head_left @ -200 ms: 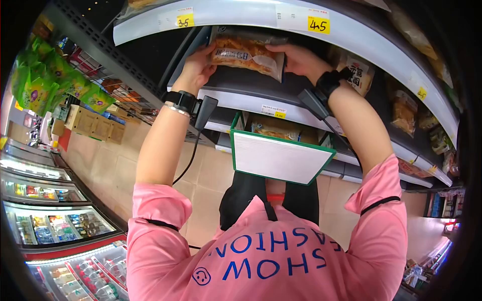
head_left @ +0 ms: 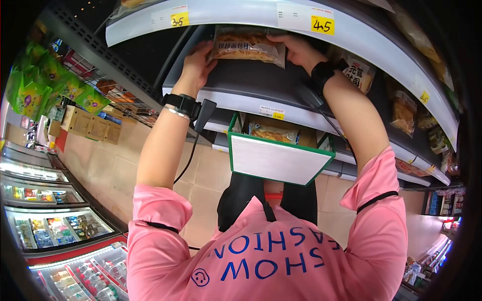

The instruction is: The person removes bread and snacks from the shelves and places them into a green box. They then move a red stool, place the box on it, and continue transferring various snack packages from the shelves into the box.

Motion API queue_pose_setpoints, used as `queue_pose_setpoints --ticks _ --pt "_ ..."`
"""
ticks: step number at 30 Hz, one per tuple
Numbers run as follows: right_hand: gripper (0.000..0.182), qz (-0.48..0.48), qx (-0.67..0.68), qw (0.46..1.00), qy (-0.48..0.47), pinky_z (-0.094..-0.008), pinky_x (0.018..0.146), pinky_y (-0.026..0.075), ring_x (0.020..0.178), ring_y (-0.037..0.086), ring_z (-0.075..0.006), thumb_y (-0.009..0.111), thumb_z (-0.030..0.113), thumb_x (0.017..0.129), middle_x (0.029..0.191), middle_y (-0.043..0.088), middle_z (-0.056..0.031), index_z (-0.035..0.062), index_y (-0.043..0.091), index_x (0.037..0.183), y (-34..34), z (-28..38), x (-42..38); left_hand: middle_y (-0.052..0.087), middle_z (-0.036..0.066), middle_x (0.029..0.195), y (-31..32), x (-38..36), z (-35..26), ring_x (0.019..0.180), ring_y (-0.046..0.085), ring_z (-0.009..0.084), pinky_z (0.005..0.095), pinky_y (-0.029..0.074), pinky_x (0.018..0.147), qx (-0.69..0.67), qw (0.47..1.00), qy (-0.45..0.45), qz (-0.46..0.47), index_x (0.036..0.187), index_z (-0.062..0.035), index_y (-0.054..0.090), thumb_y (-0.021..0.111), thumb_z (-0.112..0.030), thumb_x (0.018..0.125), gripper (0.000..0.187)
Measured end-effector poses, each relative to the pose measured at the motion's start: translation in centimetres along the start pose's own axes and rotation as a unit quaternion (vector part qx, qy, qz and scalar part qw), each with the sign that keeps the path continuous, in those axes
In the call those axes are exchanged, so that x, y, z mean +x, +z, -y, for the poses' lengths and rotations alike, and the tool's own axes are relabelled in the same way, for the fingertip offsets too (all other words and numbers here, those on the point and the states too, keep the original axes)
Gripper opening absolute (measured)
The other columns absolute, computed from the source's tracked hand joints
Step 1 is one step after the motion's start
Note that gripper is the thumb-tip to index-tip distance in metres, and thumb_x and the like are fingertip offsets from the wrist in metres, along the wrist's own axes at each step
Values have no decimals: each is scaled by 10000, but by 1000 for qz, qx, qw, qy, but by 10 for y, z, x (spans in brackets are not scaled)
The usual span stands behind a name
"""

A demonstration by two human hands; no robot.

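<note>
Holding a clear plastic packet of golden-brown bread (head_left: 248, 46) up on the dark grey curved shelf (head_left: 241, 83), at twelve o'clock in the view. Left hand (head_left: 197, 64) gripping the packet's left end, fingers closed around its edge; right hand (head_left: 297, 50) pinching the right end, fingers curled over the top corner. Wearing black wrist straps on both arms. Carrying a green-rimmed white basket (head_left: 277, 160) at six o'clock below the packet. Hanging above, a yellow price tag (head_left: 322, 25) at one o'clock.
</note>
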State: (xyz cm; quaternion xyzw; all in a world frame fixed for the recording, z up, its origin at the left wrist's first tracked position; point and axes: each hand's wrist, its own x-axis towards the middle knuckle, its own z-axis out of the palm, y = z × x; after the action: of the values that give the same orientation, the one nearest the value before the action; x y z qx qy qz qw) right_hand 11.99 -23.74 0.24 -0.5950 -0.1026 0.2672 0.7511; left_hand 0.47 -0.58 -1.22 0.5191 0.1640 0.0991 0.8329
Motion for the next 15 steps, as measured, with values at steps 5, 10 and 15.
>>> queue_pose_setpoints --ticks 5,10,15 --pt "385 -12 -21 998 -63 -361 787 481 949 572 -234 728 100 727 1024 592 -100 49 555 1067 12 0 15 486 102 1184 0 0 -8 1098 472 231 418 357 970 47 998 35 -4 1194 -66 482 552 -119 860 346" --pt "302 -63 -100 985 -128 -377 687 514 830 600 -233 719 -6 679 932 613 -88 59 588 943 2 -16 58 481 105 1203 -10 20 -16 1106 447 214 373 386 909 97 995 37 7 1230 -52 470 543 -64 818 419" --pt "280 -19 -92 984 -149 -400 670 513 776 589 -242 688 -71 653 838 591 -76 39 581 887 -17 -40 97 499 81 1200 -18 40 -17 1108 457 214 399 352 978 52 999 4 0 1155 -45 532 493 -73 874 285"
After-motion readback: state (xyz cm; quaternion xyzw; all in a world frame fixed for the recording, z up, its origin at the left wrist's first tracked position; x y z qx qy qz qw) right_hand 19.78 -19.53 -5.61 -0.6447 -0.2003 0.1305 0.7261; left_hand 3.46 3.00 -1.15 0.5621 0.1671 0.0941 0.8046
